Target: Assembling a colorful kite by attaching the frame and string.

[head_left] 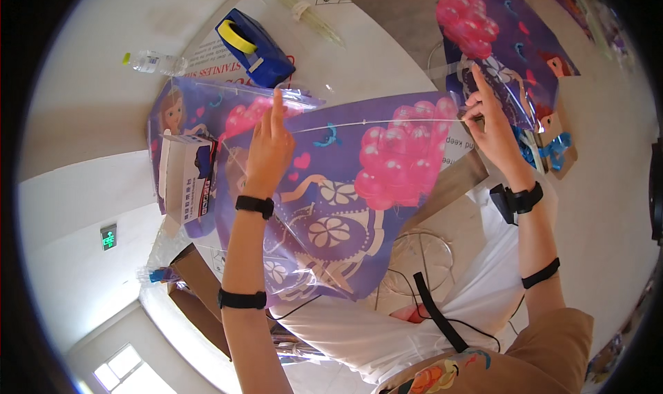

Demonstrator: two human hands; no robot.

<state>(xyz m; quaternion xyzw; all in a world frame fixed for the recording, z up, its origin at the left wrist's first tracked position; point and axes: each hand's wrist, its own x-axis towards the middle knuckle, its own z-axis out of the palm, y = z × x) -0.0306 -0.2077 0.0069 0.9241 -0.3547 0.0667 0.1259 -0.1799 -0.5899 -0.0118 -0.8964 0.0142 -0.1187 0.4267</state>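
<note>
A purple plastic sheet (290, 218), printed with pink balloons, hearts and a white flowered dress, hangs across my lap. Along its upper edge a thin white rod or cord (364, 122) runs between my hands. My left hand (271, 152) is at the left end of that line, index finger pointing up and the other fingers curled in; its thumb is hidden. At the sheet's upper right corner my right hand (489, 121) pinches the edge between thumb and curled fingers, with its index finger raised. Clear film shines over parts of the sheet.
Beyond my left hand stand a blue tape dispenser (259, 52) with a yellow core and a clear bottle (155, 62). A white box (186, 176) is at the left. More printed purple sheets (511, 35) lie at the far right. Pale rods (304, 11) are bundled at the back.
</note>
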